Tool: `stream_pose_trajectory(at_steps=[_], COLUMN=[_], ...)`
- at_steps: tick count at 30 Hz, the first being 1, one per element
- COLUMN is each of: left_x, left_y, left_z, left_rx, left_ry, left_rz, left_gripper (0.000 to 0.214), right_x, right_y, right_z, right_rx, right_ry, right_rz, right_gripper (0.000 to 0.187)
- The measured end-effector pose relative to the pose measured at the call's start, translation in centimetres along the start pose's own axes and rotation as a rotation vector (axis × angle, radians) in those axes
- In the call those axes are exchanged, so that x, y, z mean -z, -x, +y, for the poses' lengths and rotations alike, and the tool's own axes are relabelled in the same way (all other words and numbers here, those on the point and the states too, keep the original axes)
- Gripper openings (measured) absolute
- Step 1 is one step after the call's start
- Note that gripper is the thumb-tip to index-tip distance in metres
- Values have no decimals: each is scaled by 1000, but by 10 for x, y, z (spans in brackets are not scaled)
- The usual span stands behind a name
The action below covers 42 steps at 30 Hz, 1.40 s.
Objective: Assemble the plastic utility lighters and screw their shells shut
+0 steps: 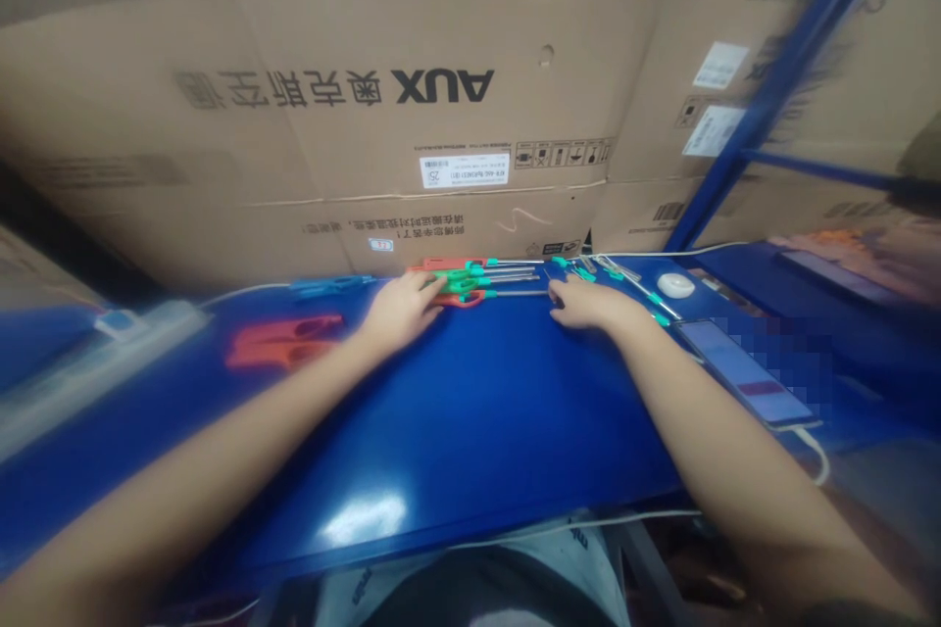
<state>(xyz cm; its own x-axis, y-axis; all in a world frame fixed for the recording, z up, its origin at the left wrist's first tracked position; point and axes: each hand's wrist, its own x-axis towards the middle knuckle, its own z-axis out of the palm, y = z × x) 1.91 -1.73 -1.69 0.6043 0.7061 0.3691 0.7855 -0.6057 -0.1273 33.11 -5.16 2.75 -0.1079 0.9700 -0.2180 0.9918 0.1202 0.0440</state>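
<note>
Your left hand (403, 310), head view: fingers bent over the handle end of the lighters; whether they grip, you cannot tell from here. Your right hand (584, 303): fingers curled at the rod tips; hold likewise unclear.

Lighters (465, 282), long-nosed, red and green: lying side by side on the blue table (470, 402), between your hands, rods pointing right.

Red handles (283, 341), blurred: left of your left hand. Blue handle (327, 285): behind these.

Loose rods (632, 276), green-ended: beyond your right hand.

Phone (746, 374), screen lit: beside your right forearm.

Cardboard (316, 5), printed: behind the table.
</note>
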Motion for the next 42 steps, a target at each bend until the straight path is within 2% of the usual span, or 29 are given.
stream_pose_trajectory(at_steps=[5, 9, 12, 14, 17, 21, 25, 29, 31, 33, 35, 37, 39, 42], left_x=[19, 39, 51, 56, 59, 59, 61, 69, 72, 73, 69, 60, 49, 35], left_y=[22, 51, 69, 77, 81, 83, 84, 80, 78, 76, 75, 76, 78, 81], left_z=[4, -19, -50, -69, -87, -90, -84, -72, -58, -37, -10, 17, 40, 57], left_rx=[17, 66, 218, 395, 585, 723, 766, 710, 650, 455, 236, 47, -79, -195], left_ry=[-13, 34, 82, 83, 44, 46, 6, -61, -71, -37, 20, 95, 224, 442], left_rz=[54, 13, -71, -154, -300, -427, -408, -253, -158, -37, 10, -12, -9, -31], left_gripper=[36, 25, 23, 25, 26, 25, 22, 31, 32, 27, 24, 23, 22, 19], right_x=[-2, -17, -28, -32, -33, -32, -31, -30, -30, -30, -30, -30, -32, -35], right_y=[14, 22, 19, 15, 11, 13, 17, 19, 22, 28, 35, 42, 47, 47], right_z=[-23, -48, -57, -56, -53, -53, -55, -59, -64, -71, -79, -86, -91, -94], right_rx=[122, 306, 385, 408, 420, 423, 416, 423, 468, 544, 657, 796, 905, 967], right_ry=[40, 16, -15, -40, -70, -69, -25, -16, -71, -186, -310, -358, -329, -270], right_rz=[194, 188, 166, 166, 160, 139, 132, 196, 308, 445, 520, 500, 433, 281], right_gripper=[29, 22, 22, 23, 25, 25, 25, 23, 18, 26, 37, 38, 30, 13])
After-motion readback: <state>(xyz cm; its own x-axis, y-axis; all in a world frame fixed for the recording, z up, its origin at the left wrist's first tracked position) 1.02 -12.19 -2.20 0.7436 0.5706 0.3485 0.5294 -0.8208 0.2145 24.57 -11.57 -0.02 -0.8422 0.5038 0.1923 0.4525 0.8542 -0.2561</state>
